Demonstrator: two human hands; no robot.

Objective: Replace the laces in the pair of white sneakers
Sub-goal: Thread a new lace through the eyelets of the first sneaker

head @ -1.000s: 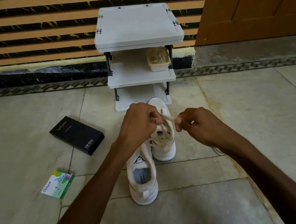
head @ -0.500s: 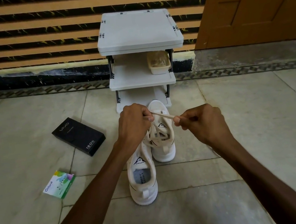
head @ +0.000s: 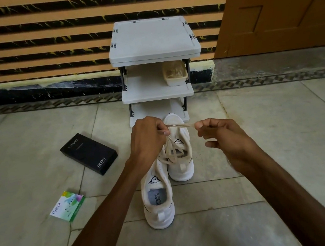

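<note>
- Floor [head: 274, 149]: bare stone tile from 1 through 5 o'clock of the sneakers, running to the frame edge. That is the widest open side.
- 12 o'clock is closed off by a grey three-tier rack [head: 152, 39] against the striped wall [head: 42, 35]. The far sneaker [head: 182, 169] has its toe right at the rack's bottom tier.
- Door [head: 286, 3] at 1–2 o'clock, well apart from the shoes.
- Near sneaker [head: 159, 216] sits at 6–7 o'clock of the far one, the two touching or nearly so, both with heels toward the camera.
- Lace [head: 178, 125]: a short run stretched level between the hands above the far sneaker's toe, with slack loops draped over its tongue.
- Left hand [head: 147, 139]: fingers curled, pinching the lace's left part. It covers the near sneaker's front.
- Right hand [head: 223, 135]: thumb and forefinger pinch the right part, other fingers loosely bent.
- Black phone box [head: 88, 153] lies flat at 9 o'clock, near the left hand but clear of it.
- Green-white packet [head: 67, 205] at 8 o'clock, further out.
- Middle tier, right end: cream tub [head: 174, 73] holding something pale and crumpled, can't tell what.
</note>
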